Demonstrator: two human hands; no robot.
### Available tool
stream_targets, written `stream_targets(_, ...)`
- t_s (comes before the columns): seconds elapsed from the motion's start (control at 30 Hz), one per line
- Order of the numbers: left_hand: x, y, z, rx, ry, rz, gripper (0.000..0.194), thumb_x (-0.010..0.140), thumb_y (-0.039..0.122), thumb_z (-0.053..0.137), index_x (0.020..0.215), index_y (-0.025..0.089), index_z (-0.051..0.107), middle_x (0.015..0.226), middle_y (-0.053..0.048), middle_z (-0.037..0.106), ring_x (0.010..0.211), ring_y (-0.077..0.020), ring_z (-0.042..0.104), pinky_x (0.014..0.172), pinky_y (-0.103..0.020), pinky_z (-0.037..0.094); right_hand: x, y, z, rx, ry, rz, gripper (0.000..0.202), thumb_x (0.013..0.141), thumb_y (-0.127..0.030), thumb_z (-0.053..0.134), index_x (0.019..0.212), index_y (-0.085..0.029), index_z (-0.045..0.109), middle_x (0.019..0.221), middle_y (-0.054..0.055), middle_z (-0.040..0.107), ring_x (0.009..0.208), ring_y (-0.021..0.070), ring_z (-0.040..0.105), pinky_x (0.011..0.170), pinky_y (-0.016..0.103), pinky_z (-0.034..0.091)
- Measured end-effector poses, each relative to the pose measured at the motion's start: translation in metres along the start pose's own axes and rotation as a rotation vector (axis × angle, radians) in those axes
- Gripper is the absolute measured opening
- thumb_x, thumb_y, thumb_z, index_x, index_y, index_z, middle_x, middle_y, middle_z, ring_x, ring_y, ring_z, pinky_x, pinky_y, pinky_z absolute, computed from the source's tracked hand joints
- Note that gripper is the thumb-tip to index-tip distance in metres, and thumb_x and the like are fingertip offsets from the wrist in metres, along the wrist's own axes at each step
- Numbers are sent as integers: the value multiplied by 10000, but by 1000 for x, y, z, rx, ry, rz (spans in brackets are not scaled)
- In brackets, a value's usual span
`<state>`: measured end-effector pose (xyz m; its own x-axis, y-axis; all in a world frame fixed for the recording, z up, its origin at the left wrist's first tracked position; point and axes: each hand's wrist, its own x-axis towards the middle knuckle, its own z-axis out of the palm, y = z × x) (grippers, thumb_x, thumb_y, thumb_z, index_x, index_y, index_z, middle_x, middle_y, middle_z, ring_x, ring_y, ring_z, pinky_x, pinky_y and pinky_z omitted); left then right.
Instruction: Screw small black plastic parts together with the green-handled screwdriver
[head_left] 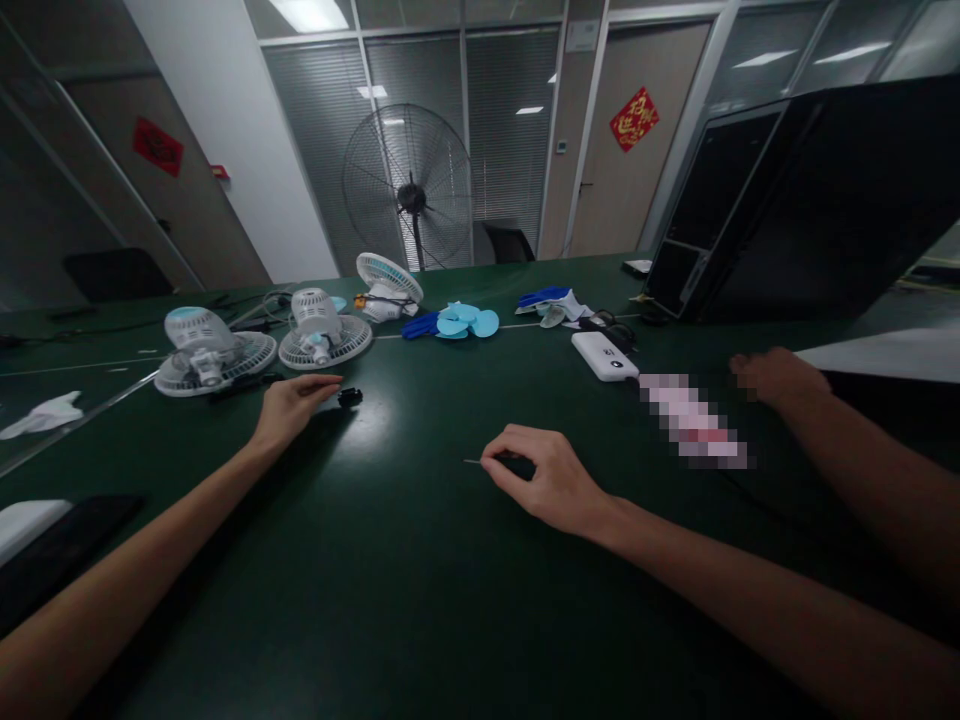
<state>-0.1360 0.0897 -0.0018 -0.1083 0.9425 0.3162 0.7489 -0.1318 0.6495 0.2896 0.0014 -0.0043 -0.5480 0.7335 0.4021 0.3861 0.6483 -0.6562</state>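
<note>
My left hand [292, 408] is at the left of the table, its thumb and fingers pinched together at a small black part [349, 397]. A pale bit shows between the fingers and this part; its kind is too small to make out. Nearer the middle, my right hand [551, 475] is closed around the black handle of a small screwdriver [517, 466]. Its thin metal shaft points left, above the green tabletop. Part of the handle is hidden by my fingers. The two hands are well apart.
White fan heads with grilles [326, 340] stand beyond my left hand, near light-blue fan blades [466, 320] and blue-white gloves [551, 303]. A white power bank [602, 356] lies right. Another person's hand [780, 378] rests beside it. A large black case [810, 210] stands behind.
</note>
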Motion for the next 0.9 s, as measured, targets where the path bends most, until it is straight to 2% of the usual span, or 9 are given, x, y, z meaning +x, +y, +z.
stream_targets(0.1, 0, 0, 4, 17, 3, 7, 585, 832, 573, 691, 1244, 166, 772, 1159, -106, 803, 988, -325, 745, 863, -397, 574, 0, 0, 1, -4, 3, 1, 110, 1024, -240, 649, 1063, -195, 741, 1000, 38, 736, 877, 179, 694, 781, 323, 576)
stream_targets(0.27, 3, -8, 7, 69, 12, -7, 527, 839, 546, 695, 1208, 182, 790, 1080, -106, 819, 908, -308, 756, 810, -384, 578, 0, 0, 1, -5, -5, 1, 112, 1029, -242, 643, 1066, -195, 738, 1003, 37, 731, 870, 176, 691, 760, 315, 573)
stream_targets(0.43, 5, -14, 9, 44, -2, -43, 518, 839, 534, 702, 1209, 180, 777, 1082, -105, 819, 963, -307, 766, 848, -384, 584, 0, -1, 0, -2, -3, -9, 114, 1031, -235, 640, 1063, -191, 741, 1002, 34, 729, 873, 170, 686, 778, 317, 566)
stream_targets(0.67, 6, -15, 12, 59, 56, -45, 500, 820, 555, 730, 1168, 202, 795, 1068, -92, 821, 970, -290, 765, 813, -344, 583, 0, 2, 2, -31, 11, -26, 102, 1022, -236, 653, 1042, -195, 744, 976, 22, 726, 852, 166, 682, 755, 311, 545)
stream_targets(0.77, 4, -10, 12, 76, 31, -42, 505, 806, 575, 737, 1149, 211, 810, 1087, -86, 819, 954, -300, 755, 759, -335, 566, 0, 1, 1, -19, 0, -27, 99, 1021, -232, 657, 1060, -201, 742, 991, 21, 730, 865, 163, 688, 776, 307, 553)
stream_targets(0.9, 2, -4, 10, 56, -64, -101, 549, 791, 609, 742, 1162, 212, 812, 1061, -81, 824, 908, -301, 750, 688, -320, 542, -1, 0, 0, -5, -7, -26, 104, 1027, -233, 649, 1064, -195, 739, 999, 25, 731, 871, 162, 688, 771, 297, 556)
